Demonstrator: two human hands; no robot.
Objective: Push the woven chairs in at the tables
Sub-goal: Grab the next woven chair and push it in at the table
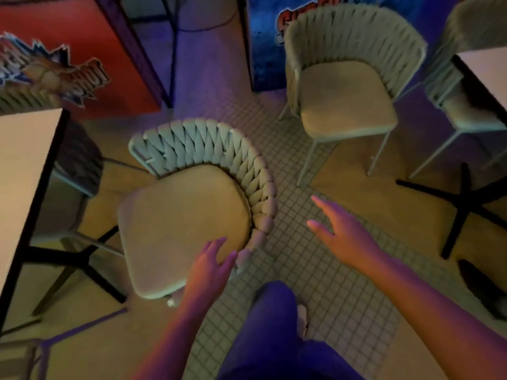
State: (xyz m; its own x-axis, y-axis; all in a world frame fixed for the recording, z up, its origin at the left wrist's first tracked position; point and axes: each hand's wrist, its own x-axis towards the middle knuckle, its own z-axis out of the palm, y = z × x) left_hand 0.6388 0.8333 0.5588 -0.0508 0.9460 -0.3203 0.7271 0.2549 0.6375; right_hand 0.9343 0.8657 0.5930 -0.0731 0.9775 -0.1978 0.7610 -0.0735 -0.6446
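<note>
From your head camera, you are looking down at a tiled aisle between two tables, and the job looks only partly done. The nearest woven chair (192,204) stands out in the open, just beside the left table (24,171), its seat turned toward that table but not yet tucked under the top. Your left hand (212,266) lies over the near end of its braided backrest, fingers spread and loose; it seems to touch or almost touch the rim, but no closed grip shows. Your right hand (344,237) hangs free above the tiled floor (315,283), fingers splayed, holding nothing and well clear of any chair.

Further off, a second woven chair (348,86) stands pulled out in the aisle, near the right table (485,72) yet clearly apart from it, so I judge that one also waits for you. A third chair (466,105) sits partly under the right table's edge and looks pushed in, or close to it. At the left table another seat (79,160) is dark beneath the top; you cannot tell from here how far in it is.

So at least two chairs are left. The near one is my guess for the step in hand: it needs a push leftward, with care that its legs clear the black cross-shaped table base (76,259) below.
</note>
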